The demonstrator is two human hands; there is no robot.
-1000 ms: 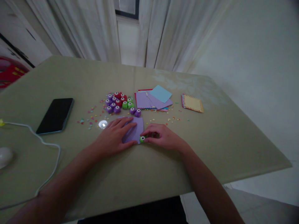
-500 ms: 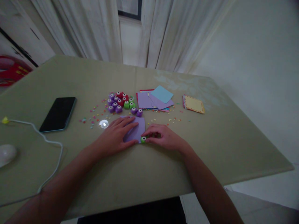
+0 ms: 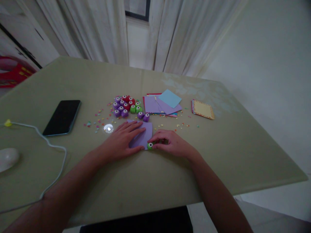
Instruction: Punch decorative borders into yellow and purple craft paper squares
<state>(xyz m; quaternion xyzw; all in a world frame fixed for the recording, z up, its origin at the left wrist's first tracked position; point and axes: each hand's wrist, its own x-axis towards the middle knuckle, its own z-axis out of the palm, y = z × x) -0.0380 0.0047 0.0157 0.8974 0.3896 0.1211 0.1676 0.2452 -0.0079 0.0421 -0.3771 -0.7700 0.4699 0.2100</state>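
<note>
A purple sheet of paper (image 3: 141,139) lies on the table in front of me. My left hand (image 3: 128,136) rests flat across its left side, fingers stretched out, covering part of it. At the sheet's near right corner sits a small green craft punch (image 3: 150,145) with a white, dark-centred top. My right hand (image 3: 168,142) pinches this punch between thumb and fingers, its other fingers curled. Whether the paper's edge is inside the punch's slot is too small to tell. Just beyond the sheet stand two purple craft punches (image 3: 143,116).
More purple, red and green punches (image 3: 123,105) cluster behind, among scattered paper confetti (image 3: 99,121). Coloured paper sheets (image 3: 150,104) and a stack of bordered cards (image 3: 203,109) lie to the right. Leftward are a phone (image 3: 62,117), a white cable (image 3: 63,158) and a mouse (image 3: 9,158).
The whole view has shifted slightly to the left, so things appear a little further right. Both hands, the purple sheet and the green punch keep their positions relative to each other.
</note>
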